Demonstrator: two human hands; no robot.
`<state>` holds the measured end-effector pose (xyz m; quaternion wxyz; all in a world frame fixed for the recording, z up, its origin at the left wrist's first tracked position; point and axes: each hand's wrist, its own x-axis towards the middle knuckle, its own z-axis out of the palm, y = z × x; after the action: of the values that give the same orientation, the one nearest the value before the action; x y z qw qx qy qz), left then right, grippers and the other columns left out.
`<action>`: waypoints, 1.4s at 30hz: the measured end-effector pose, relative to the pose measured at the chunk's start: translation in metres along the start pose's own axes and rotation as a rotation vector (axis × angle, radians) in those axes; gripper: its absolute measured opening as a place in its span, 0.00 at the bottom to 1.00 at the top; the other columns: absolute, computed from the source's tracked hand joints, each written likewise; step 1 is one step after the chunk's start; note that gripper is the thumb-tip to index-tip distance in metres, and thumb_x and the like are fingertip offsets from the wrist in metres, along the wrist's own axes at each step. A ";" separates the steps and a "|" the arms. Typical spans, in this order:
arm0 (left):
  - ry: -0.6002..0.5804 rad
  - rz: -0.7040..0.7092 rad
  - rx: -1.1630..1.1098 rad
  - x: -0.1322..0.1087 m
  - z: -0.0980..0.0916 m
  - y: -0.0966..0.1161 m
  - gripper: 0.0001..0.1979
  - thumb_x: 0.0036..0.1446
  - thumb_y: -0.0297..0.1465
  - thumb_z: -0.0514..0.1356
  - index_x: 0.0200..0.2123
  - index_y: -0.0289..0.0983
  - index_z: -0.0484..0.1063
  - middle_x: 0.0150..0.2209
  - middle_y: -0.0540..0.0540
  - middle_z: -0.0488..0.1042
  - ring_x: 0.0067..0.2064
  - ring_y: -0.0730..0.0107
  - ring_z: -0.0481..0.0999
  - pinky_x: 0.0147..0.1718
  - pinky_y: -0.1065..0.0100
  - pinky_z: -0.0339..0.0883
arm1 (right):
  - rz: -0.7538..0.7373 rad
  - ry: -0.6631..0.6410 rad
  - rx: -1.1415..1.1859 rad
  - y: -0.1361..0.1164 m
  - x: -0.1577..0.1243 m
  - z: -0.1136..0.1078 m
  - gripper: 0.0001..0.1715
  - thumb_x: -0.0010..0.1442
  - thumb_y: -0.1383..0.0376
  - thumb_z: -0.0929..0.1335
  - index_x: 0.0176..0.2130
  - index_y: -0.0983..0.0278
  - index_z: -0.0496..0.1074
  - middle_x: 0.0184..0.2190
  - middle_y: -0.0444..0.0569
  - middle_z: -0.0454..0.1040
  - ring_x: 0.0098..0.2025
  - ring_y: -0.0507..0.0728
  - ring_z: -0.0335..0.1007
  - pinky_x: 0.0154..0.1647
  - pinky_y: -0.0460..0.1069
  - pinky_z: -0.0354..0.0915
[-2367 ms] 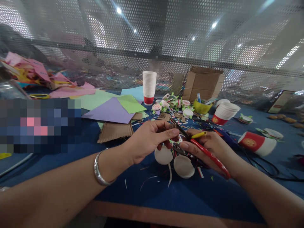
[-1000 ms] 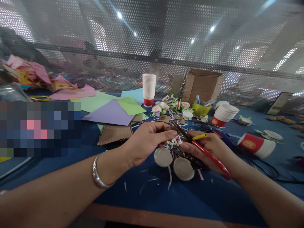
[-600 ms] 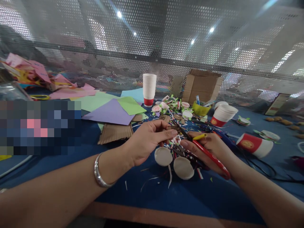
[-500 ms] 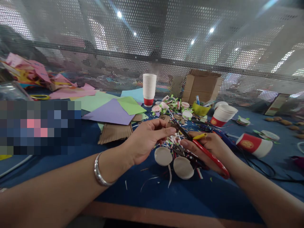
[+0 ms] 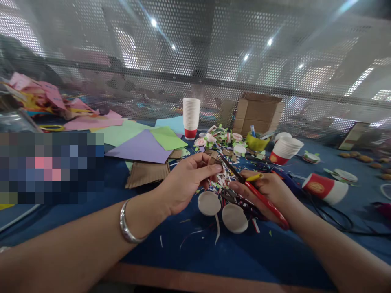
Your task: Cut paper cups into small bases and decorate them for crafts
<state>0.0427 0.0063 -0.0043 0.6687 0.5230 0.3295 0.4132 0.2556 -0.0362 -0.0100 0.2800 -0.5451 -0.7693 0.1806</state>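
My left hand (image 5: 192, 175) pinches a small piece of brown cardboard (image 5: 215, 159) between thumb and fingers. In my right hand (image 5: 259, 191) are scissors (image 5: 265, 202) with red handles, their dark blades pointing up and left toward the cardboard. A bit of yellow shows on the handle by my fingers. Under my hands lies a heap of paper scraps (image 5: 224, 177). Two round white paper discs (image 5: 235, 218) rest on the blue cloth just below. Left of my left hand is a larger corrugated cardboard piece (image 5: 148, 175).
Purple (image 5: 140, 146) and green paper sheets lie at left. A stack of paper cups (image 5: 191, 118) stands behind, with small decorated discs (image 5: 210, 140) beside it. Further right are a yellow container (image 5: 257, 141), more cups (image 5: 285, 150), a tipped cup (image 5: 325, 188) and black cables (image 5: 336, 219).
My right hand has shifted slightly left with the scissors. The blades now sit a little apart from the cardboard, which my left hand has tilted more upright.
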 end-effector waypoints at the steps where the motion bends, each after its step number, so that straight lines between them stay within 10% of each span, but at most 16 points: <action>1: -0.001 -0.007 0.012 0.000 0.000 0.001 0.09 0.58 0.31 0.67 0.32 0.35 0.70 0.27 0.53 0.72 0.29 0.79 0.68 0.27 0.74 0.58 | -0.002 -0.001 -0.009 0.000 0.001 0.000 0.28 0.64 0.44 0.68 0.25 0.61 0.64 0.22 0.41 0.66 0.27 0.53 0.65 0.27 0.46 0.60; 17: -0.092 0.004 0.237 0.001 -0.002 -0.003 0.09 0.53 0.35 0.69 0.34 0.35 0.78 0.27 0.52 0.72 0.27 0.77 0.67 0.24 0.73 0.57 | -0.031 -0.122 0.096 0.001 0.001 -0.004 0.22 0.63 0.46 0.70 0.38 0.62 0.75 0.29 0.45 0.77 0.29 0.55 0.71 0.26 0.47 0.64; 34: -0.134 -0.050 0.224 0.002 -0.007 0.004 0.10 0.53 0.34 0.70 0.30 0.34 0.75 0.27 0.52 0.71 0.26 0.78 0.65 0.25 0.73 0.55 | -0.004 -0.011 0.070 0.002 0.001 0.001 0.29 0.61 0.41 0.68 0.24 0.60 0.68 0.17 0.41 0.65 0.23 0.54 0.63 0.23 0.46 0.59; 42: -0.264 0.073 0.901 0.012 -0.043 0.030 0.07 0.54 0.35 0.68 0.29 0.37 0.79 0.24 0.50 0.74 0.27 0.71 0.68 0.27 0.70 0.55 | 0.058 -0.037 -0.089 0.017 0.008 0.001 0.30 0.62 0.40 0.67 0.25 0.60 0.60 0.20 0.39 0.59 0.24 0.52 0.56 0.24 0.47 0.54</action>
<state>0.0045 0.0386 0.0144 0.3963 0.8205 0.3694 0.1821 0.2652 -0.0232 -0.0189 0.2358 -0.5755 -0.7657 0.1641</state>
